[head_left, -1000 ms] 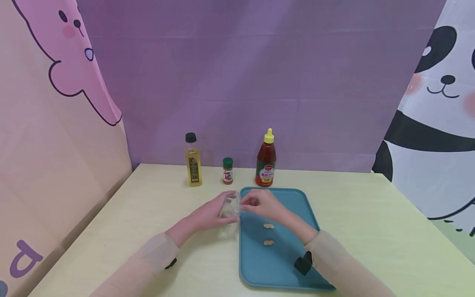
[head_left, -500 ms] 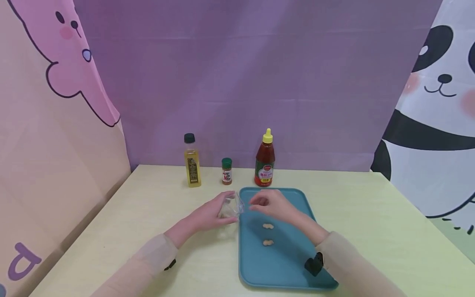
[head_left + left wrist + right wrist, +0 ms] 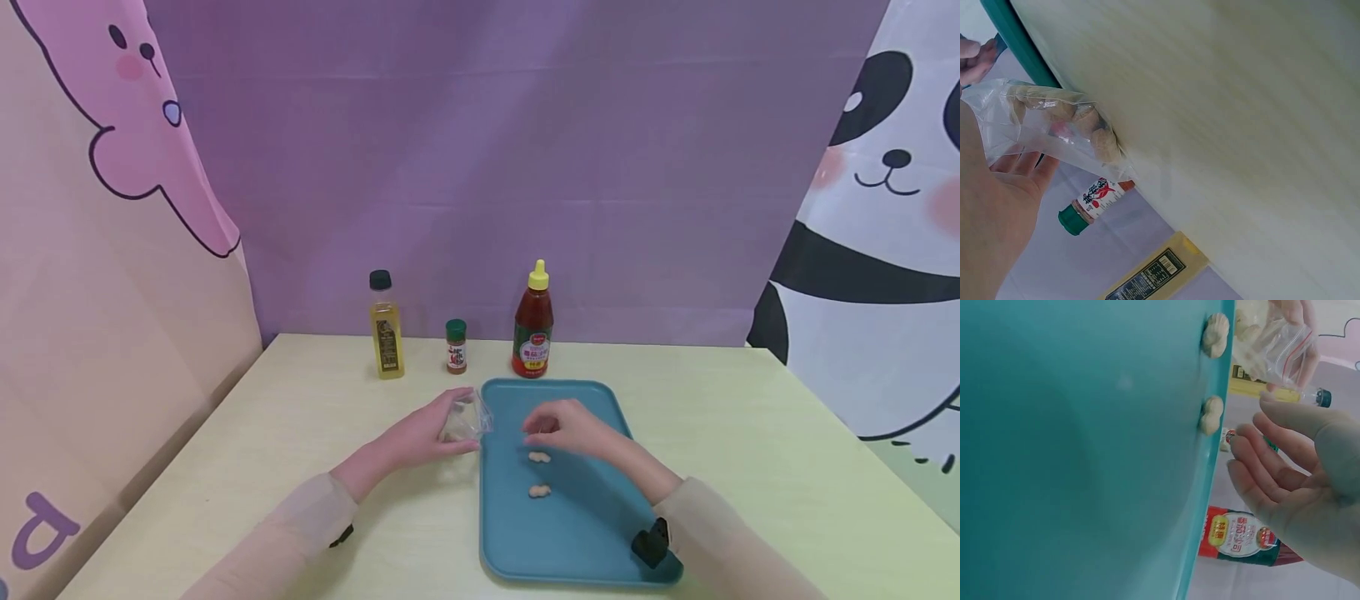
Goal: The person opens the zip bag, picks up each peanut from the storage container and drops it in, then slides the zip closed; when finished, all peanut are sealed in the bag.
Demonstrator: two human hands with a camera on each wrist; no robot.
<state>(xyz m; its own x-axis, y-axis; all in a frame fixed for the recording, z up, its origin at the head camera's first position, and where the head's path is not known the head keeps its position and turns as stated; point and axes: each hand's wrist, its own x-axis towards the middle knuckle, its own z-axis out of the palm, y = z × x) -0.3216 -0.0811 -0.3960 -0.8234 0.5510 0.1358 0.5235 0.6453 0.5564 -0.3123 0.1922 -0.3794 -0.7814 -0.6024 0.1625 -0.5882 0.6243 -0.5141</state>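
Observation:
My left hand [image 3: 430,427] holds a clear zip-lock bag [image 3: 467,418] beside the tray's left edge. Inside the bag, in the left wrist view, lie several unshelled peanuts [image 3: 1087,119]. My right hand [image 3: 570,427] hovers over the blue tray [image 3: 577,542], its fingers loosely bent with nothing seen between them. In the right wrist view the thumb stands apart from the fingers [image 3: 1260,462]. Two peanuts lie on the tray, one behind the other: the farther peanut [image 3: 539,457] just below my right fingertips and the nearer peanut [image 3: 539,492] toward me.
Along the back of the table [image 3: 360,500] stand an oil bottle [image 3: 387,337], a small green-capped spice jar [image 3: 456,347] and a ketchup bottle [image 3: 533,333] right behind the tray. A purple cloth [image 3: 480,167] hangs behind them.
My right hand has left the bag's mouth and moved right and slightly toward me over the tray. The left hand keeps holding the bag in about the same place.

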